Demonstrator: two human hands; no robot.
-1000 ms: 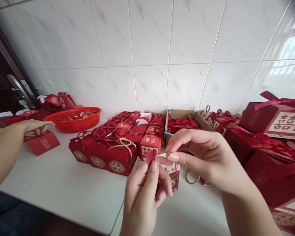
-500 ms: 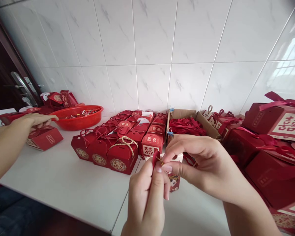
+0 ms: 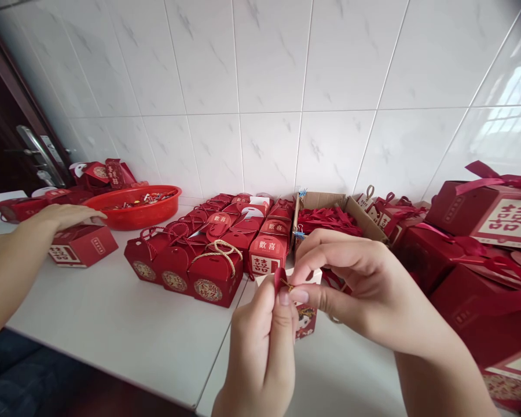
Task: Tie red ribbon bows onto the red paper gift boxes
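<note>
Bright, even daylight through a wide-angle lens

A window's pale, barred reflection glares on the glossy white wall tiles (image 3: 264,58) at the upper right, the brightest patch in view. Shadows are faint, only thin grey rims under the small red handled gift boxes (image 3: 186,266) on the white countertop (image 3: 113,324). The dark brown door (image 3: 4,145) and the floor at lower left are dim. Grout lines splay and bow toward the edges, and the top right corner darkens. The left hand (image 3: 260,353) and right hand (image 3: 364,284), close to the lens, look slightly soft. The tiny red paper tag (image 3: 279,278) pinched between them is indistinct.
</note>
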